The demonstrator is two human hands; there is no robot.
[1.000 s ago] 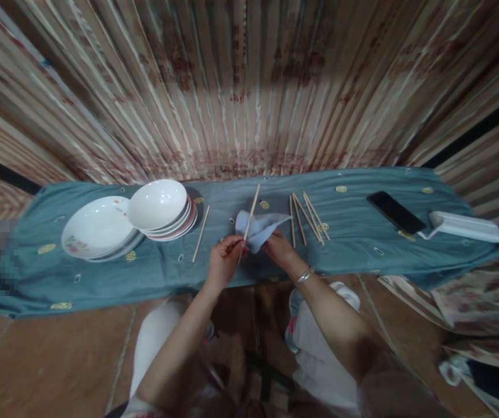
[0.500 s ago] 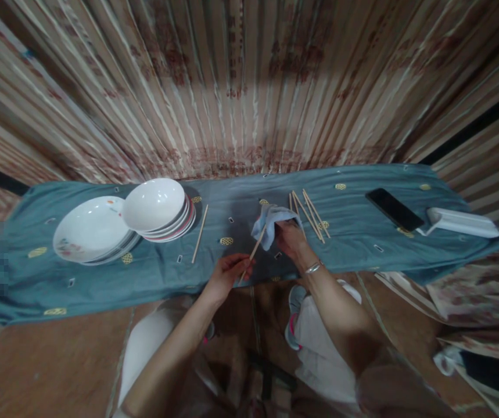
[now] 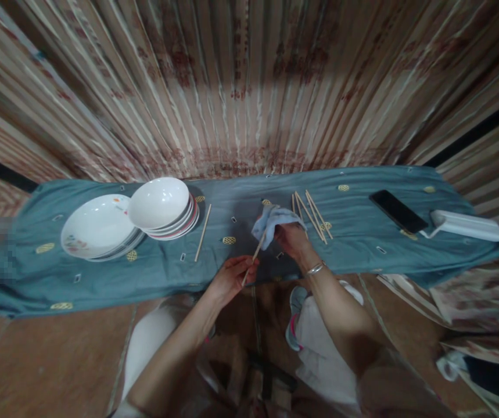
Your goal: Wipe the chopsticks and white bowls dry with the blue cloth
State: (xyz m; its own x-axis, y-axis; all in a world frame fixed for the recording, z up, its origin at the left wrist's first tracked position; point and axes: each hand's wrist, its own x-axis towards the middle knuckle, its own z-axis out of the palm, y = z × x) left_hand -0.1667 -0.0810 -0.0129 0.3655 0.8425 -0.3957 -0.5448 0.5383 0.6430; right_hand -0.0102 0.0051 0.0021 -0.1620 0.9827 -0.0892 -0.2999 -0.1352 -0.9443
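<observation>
Near the table's front edge, my left hand (image 3: 232,277) pinches the lower part of a wooden chopstick (image 3: 257,251) that slants up to the right. The chopstick's upper end disappears into a pale blue cloth (image 3: 270,219). My right hand (image 3: 291,241), with a silver bracelet at the wrist, is closed on that cloth around the stick. Just beyond it lie several loose chopsticks (image 3: 316,213). A single chopstick (image 3: 203,233) lies apart to the left of my hands.
On the left stand a stack of bowls (image 3: 160,203) and a stack of wide plates (image 3: 96,226). A black phone (image 3: 398,211) and a white stand-like object (image 3: 469,225) lie on the right. A blue-green cloth (image 3: 354,249) covers the narrow table, and a curtain (image 3: 249,116) hangs behind.
Both hands keep their hold on the chopstick and the cloth, with hardly any movement. The whole view has shifted slightly.
</observation>
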